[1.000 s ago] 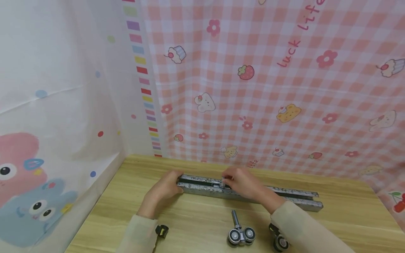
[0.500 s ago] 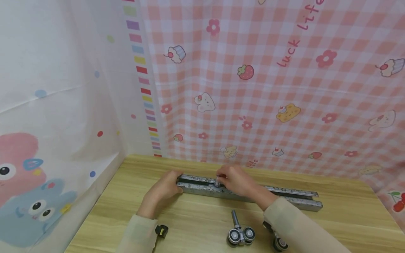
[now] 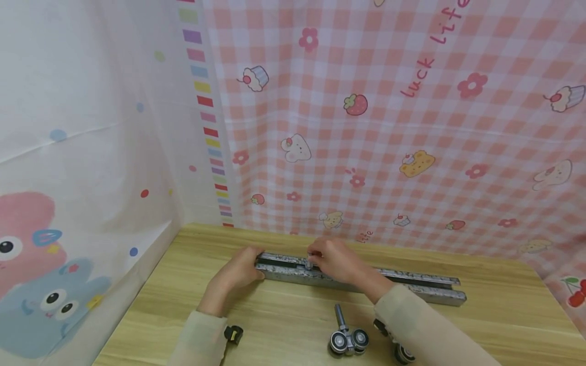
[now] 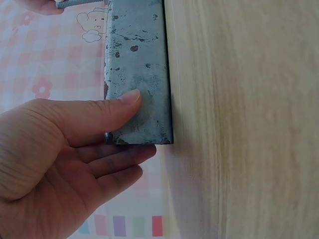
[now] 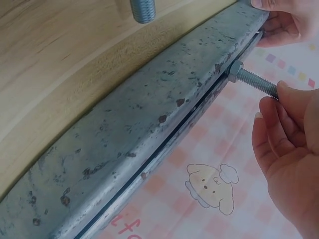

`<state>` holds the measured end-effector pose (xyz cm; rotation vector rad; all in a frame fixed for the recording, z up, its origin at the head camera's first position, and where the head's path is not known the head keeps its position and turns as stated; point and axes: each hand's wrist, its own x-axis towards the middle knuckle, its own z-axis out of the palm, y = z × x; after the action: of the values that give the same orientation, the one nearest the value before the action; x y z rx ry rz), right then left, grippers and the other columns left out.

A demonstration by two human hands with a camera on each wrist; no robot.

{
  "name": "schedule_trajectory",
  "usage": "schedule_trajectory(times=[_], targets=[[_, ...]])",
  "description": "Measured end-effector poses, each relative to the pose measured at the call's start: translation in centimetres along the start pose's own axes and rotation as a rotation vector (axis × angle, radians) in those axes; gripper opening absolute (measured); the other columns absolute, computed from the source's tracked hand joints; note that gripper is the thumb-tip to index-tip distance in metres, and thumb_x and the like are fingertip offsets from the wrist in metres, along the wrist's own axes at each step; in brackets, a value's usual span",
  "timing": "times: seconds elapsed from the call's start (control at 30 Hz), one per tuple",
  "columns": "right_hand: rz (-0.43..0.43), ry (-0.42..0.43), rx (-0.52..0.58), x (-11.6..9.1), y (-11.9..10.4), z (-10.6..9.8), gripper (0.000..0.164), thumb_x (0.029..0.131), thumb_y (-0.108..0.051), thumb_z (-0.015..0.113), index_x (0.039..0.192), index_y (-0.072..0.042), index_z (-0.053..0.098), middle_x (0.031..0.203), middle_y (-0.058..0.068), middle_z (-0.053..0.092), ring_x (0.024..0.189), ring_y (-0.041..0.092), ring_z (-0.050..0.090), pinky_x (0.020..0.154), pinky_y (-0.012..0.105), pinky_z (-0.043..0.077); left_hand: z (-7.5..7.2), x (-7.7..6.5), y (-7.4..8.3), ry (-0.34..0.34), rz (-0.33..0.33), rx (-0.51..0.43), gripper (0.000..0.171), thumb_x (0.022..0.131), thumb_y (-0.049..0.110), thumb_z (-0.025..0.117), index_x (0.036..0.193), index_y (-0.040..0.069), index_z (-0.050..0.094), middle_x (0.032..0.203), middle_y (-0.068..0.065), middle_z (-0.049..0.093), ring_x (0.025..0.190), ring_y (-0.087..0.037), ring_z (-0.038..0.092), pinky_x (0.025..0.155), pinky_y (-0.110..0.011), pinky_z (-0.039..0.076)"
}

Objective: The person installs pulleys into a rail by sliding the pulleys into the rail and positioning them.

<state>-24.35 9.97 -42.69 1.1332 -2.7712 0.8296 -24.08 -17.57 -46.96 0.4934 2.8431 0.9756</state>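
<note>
A long slotted metal track [image 3: 293,276], grey with dark specks, lies on the table with its slot facing up. At its left end my left hand [image 3: 240,269] holds it; the left wrist view shows the thumb on the side face and the other fingers around the end. From the slot rises a threaded bolt with a nut [image 5: 256,82], whose lower part is hidden inside the track. My right hand [image 3: 339,260] pinches the bolt's free end between thumb and fingers.
A roller trolley with a threaded stem [image 3: 349,340] lies on the wooden table [image 3: 279,325] in front of the track. Another trolley [image 3: 403,352] is partly under the right sleeve. A small black-and-yellow object [image 3: 234,334] sits beside the left sleeve. Patterned cloth [image 3: 380,132] hangs behind.
My right hand has slid leftward along the track with the bolt, toward the left hand. More of the second trolley's dark part shows. My left hand has stayed in place.
</note>
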Motion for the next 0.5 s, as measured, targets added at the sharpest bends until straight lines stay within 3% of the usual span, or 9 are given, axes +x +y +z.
schedule_trajectory(times=[0.23,0.5], targets=[[-0.012,0.007,-0.008,0.6,-0.2,0.2,0.01,0.097,-0.004,0.073,0.105,-0.003,0.079,0.09,0.003,0.072,0.075,0.009,0.065,0.064,0.026,0.056,0.1,0.0,-0.1,0.003,0.002,0.004,0.043,0.075,-0.011,0.085,0.115,-0.003,0.071,0.111,-0.012,0.072,0.108,-0.028,0.066,0.1,-0.048,0.054],[-0.004,0.0,0.013,1.1,-0.5,0.7,0.011,0.098,-0.005,0.072,0.107,-0.003,0.079,0.09,0.003,0.073,0.073,0.007,0.064,0.065,0.026,0.056,0.0,0.1,-0.1,0.001,-0.006,0.009,0.045,0.076,-0.01,0.085,0.117,-0.005,0.07,0.114,-0.015,0.072,0.11,-0.031,0.066,0.101,-0.049,0.054]])
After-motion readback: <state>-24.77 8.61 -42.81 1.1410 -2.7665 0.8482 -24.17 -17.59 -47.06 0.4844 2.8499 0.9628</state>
